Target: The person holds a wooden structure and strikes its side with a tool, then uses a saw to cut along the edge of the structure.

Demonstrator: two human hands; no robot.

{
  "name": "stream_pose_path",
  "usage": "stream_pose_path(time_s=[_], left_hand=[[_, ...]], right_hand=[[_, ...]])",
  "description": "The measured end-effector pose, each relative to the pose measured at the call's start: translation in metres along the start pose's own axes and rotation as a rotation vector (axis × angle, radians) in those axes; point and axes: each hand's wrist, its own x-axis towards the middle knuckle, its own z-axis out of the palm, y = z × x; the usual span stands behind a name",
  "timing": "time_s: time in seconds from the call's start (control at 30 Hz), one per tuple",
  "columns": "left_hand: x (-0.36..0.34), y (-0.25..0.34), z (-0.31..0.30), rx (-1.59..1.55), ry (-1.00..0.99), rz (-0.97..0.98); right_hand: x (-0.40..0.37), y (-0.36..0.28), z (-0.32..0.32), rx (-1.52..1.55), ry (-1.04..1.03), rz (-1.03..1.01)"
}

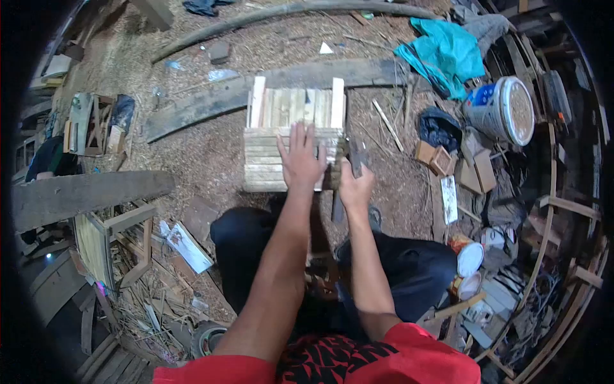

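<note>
A small box-like piece made of pale wooden slats [263,160] stands in front of me, with two upright strips at its far end. My left hand [302,157] lies on its slatted top with the fingers spread. At the piece's right edge, my right hand [355,185] is closed around a dark tool [355,157], whose exact kind I cannot make out. The tool's upper part is beside the slats.
A long dark plank [185,112] lies behind the wooden piece. To the right are a teal sheet [448,54], a white bucket [515,111] and wooden blocks [441,160]. A thick board [96,195] juts in from the left, above scrap wood.
</note>
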Motion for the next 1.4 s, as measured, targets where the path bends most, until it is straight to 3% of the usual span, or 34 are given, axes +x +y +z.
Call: stream_pose_path(time_s=[0.17, 0.4, 0.47, 0.5, 0.57, 0.6, 0.7, 0.8, 0.87, 0.93, 1.07, 1.3, 1.4], left_hand=[[0.007, 0.006, -0.003, 0.000, -0.039, -0.023], [0.006, 0.007, -0.006, -0.011, -0.070, -0.039], [0.009, 0.006, -0.003, -0.021, -0.001, -0.019], [0.005, 0.006, -0.001, -0.029, 0.023, -0.016], [0.006, 0.006, -0.001, -0.037, 0.041, -0.016], [0.005, 0.006, -0.003, -0.037, 0.035, -0.018], [0.004, 0.008, -0.002, -0.035, 0.050, -0.014], [0.006, 0.006, 0.001, -0.017, 0.026, -0.024], [0.007, 0.007, -0.001, 0.009, -0.044, -0.045], [0.006, 0.008, -0.001, 0.009, -0.051, -0.046], [0.006, 0.009, -0.008, -0.024, -0.065, -0.051], [0.003, 0.006, -0.007, -0.017, -0.046, -0.042], [0.011, 0.008, -0.009, 0.008, -0.095, -0.055]], right_hand=[[0.033, 0.009, 0.015, -0.048, 0.032, 0.070], [0.023, -0.015, 0.010, -0.159, -0.006, 0.108], [-0.008, 0.011, 0.002, -0.071, 0.055, -0.047], [-0.037, -0.014, -0.011, -0.001, 0.025, -0.006], [-0.083, -0.013, -0.039, -0.144, -0.049, 0.006], [-0.101, -0.028, -0.044, -0.031, -0.037, 0.090], [-0.107, -0.028, -0.055, -0.089, -0.022, 0.107], [-0.062, -0.014, -0.032, -0.114, -0.009, -0.007], [-0.017, -0.011, -0.007, -0.164, 0.104, -0.120], [0.028, 0.005, 0.006, -0.117, -0.012, 0.140], [0.017, 0.007, -0.006, -0.200, -0.043, -0.030], [-0.004, 0.000, 0.001, 0.022, -0.012, 0.108], [0.007, -0.002, 0.005, -0.076, -0.029, 0.113]])
